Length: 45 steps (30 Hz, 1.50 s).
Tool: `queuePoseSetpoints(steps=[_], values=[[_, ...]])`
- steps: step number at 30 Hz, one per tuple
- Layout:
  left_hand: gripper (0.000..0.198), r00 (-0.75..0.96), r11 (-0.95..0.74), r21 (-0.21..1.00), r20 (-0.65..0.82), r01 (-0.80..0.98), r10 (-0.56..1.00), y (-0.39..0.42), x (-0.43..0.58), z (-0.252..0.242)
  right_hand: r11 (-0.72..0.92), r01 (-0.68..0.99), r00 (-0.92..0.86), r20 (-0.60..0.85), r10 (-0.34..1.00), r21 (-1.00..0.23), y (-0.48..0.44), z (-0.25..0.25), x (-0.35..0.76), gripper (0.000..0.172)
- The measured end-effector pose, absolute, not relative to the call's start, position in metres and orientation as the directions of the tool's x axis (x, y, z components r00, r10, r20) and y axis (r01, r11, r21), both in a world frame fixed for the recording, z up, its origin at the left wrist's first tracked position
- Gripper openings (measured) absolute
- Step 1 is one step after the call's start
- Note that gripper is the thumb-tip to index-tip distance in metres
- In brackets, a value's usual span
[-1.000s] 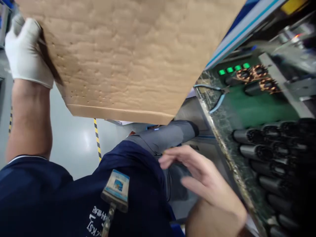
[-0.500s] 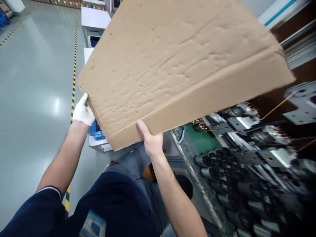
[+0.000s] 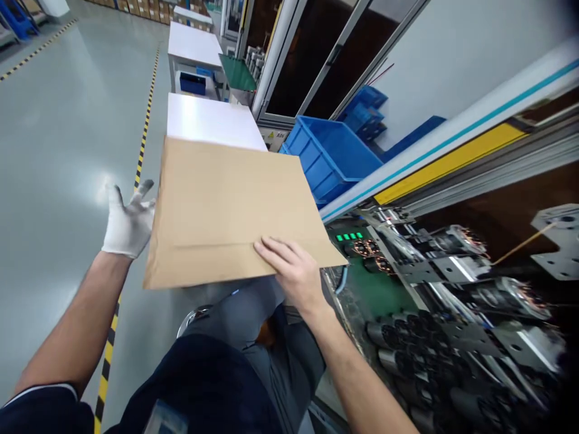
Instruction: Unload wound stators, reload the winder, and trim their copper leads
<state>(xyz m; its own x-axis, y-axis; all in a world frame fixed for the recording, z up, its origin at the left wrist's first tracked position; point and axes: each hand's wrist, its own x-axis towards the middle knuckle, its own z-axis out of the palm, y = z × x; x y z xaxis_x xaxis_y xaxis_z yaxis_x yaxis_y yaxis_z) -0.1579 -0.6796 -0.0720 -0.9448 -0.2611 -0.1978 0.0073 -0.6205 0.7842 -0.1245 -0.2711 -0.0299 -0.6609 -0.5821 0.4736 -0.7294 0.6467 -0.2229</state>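
Left grip: the gloved left grip (image 3: 127, 226) is spread, thumb and fingers apart, just beside the left edge of the cardboard; whether a fingertip touches that edge cannot be told.
Right grip: the bare right grip (image 3: 296, 268) lies with its fingers on top of the cardboard, near the edge closest to the person; the thumb is hidden, so whether it pinches from below cannot be told.
Cardboard: the brown cardboard (image 3: 230, 205) spans the space between the two grips, reaching forward and a little right of the right grip, with a crease running left from those fingertips.
White bench: ahead of both grips, a white bench (image 3: 208, 117) shows past the cardboard's far edge.
Blue bin: a blue bin (image 3: 307, 150) stands ahead of the right grip, beyond the cardboard's far right corner.
Machine side: right of the right grip, a green bench (image 3: 382, 295) carries black cylinders (image 3: 391, 361) and copper-wound parts (image 3: 362, 248); a light-blue handle (image 3: 342, 280) lies nearer that grip.
Floor: left of the left grip, the grey floor (image 3: 67, 181) is crossed by black-and-yellow tape (image 3: 108, 343).
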Motion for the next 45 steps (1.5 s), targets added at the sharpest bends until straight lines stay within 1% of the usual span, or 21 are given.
queuePoseSetpoints(steps=[1, 2, 3, 4, 5, 6, 9, 13, 16, 20, 22, 24, 28, 31, 32, 34, 36, 38, 41, 43, 45], values=[[0.071, -0.936, -0.498, 0.867, -0.175, 0.001, -0.307, -0.684, -0.153, -0.079, 0.649, -0.734, -0.657, 0.448, -0.606, -0.201, -0.271, -0.044, -0.118, 0.062], [0.073, -0.923, -0.326, 0.945, -0.142, -0.019, -0.357, -0.687, -0.148, -0.086, 0.650, -0.738, -0.655, 0.420, -0.628, -0.180, -0.272, -0.056, -0.111, 0.059], [0.077, -0.909, -0.137, 0.989, -0.104, -0.052, -0.403, -0.689, -0.143, -0.093, 0.651, -0.741, -0.655, 0.390, -0.647, -0.164, -0.272, -0.066, -0.106, 0.056], [0.082, -0.902, 0.034, 0.995, -0.071, -0.095, -0.426, -0.690, -0.139, -0.099, 0.652, -0.743, -0.656, 0.360, -0.663, -0.153, -0.273, -0.074, -0.101, 0.053], [0.083, -0.900, 0.159, 0.978, -0.053, -0.134, -0.433, -0.691, -0.136, -0.104, 0.651, -0.745, -0.656, 0.332, -0.677, -0.144, -0.273, -0.080, -0.098, 0.051], [0.082, -0.900, 0.231, 0.959, -0.051, -0.165, -0.433, -0.691, -0.134, -0.108, 0.650, -0.747, -0.656, 0.306, -0.690, -0.137, -0.274, -0.084, -0.097, 0.048], [0.069, -0.908, 0.384, 0.889, -0.077, -0.249, -0.411, -0.690, -0.134, -0.113, 0.649, -0.751, -0.656, 0.251, -0.712, -0.122, -0.273, -0.092, -0.103, 0.046], [0.059, -0.932, 0.667, 0.671, -0.107, -0.324, -0.345, -0.683, -0.148, -0.112, 0.666, -0.739, -0.671, 0.211, -0.711, -0.105, -0.266, -0.098, -0.119, 0.051], [0.050, -0.942, 0.777, 0.539, -0.115, -0.325, -0.314, -0.677, -0.165, -0.109, 0.677, -0.729, -0.681, 0.193, -0.706, -0.098, -0.260, -0.102, -0.131, 0.056], [0.046, -0.946, 0.856, 0.403, -0.158, -0.324, -0.284, -0.671, -0.186, -0.108, 0.687, -0.722, -0.687, 0.201, -0.698, -0.083, -0.257, -0.108, -0.145, 0.057], [0.044, -0.949, 0.885, 0.343, -0.147, -0.313, -0.279, -0.669, -0.193, -0.109, 0.692, -0.718, -0.690, 0.205, -0.695, -0.071, -0.259, -0.112, -0.152, 0.056], [0.044, -0.962, 0.926, 0.264, -0.108, -0.272, -0.252, -0.667, -0.201, -0.111, 0.698, -0.714, -0.694, 0.198, -0.692, -0.061, -0.264, -0.117, -0.159, 0.057], [0.047, -0.990, 0.986, 0.094, -0.031, -0.140, -0.137, -0.667, -0.218, -0.116, 0.712, -0.699, -0.711, 0.163, -0.685, -0.059, -0.275, -0.128, -0.168, 0.058], [0.049, -0.998, 0.998, 0.036, 0.039, -0.048, -0.049, -0.664, -0.219, -0.114, 0.736, -0.673, -0.738, 0.132, -0.662, -0.067, -0.282, -0.133, -0.171, 0.059], [0.049, -0.999, 0.999, 0.055, 0.050, -0.003, -0.005, -0.661, -0.216, -0.112, 0.748, -0.660, -0.750, 0.118, -0.651, -0.069, -0.284, -0.134, -0.172, 0.059], [0.049, -0.987, 0.972, 0.173, 0.004, 0.162, 0.163, -0.650, -0.201, -0.106, 0.776, -0.626, -0.779, 0.082, -0.621, -0.073, -0.289, -0.134, -0.175, 0.053], [0.056, -0.911, 0.883, 0.321, -0.115, 0.343, 0.395, -0.634, -0.183, -0.101, 0.801, -0.593, -0.805, 0.038, -0.592, -0.080, -0.293, -0.133, -0.180, 0.041], [0.059, -0.805, 0.812, 0.386, -0.235, 0.438, 0.545, -0.619, -0.169, -0.098, 0.815, -0.571, -0.818, -0.011, -0.575, -0.094, -0.297, -0.131, -0.186, 0.030], [0.044, -0.763, 0.815, 0.400, -0.332, 0.419, 0.555, -0.608, -0.164, -0.099, 0.820, -0.555, -0.818, -0.092, -0.568, -0.139, -0.301, -0.126, -0.196, 0.027], [0.040, -0.753, 0.812, 0.470, -0.377, 0.346, 0.540, -0.611, -0.171, -0.101, 0.825, -0.536, -0.815, -0.146, -0.561, -0.179, -0.301, -0.123, -0.203, 0.027], [0.039, -0.715, 0.780, 0.573, -0.434, 0.250, 0.548, -0.618, -0.184, -0.104, 0.836, -0.506, -0.815, -0.198, -0.544, -0.212, -0.300, -0.119, -0.208, 0.025]])
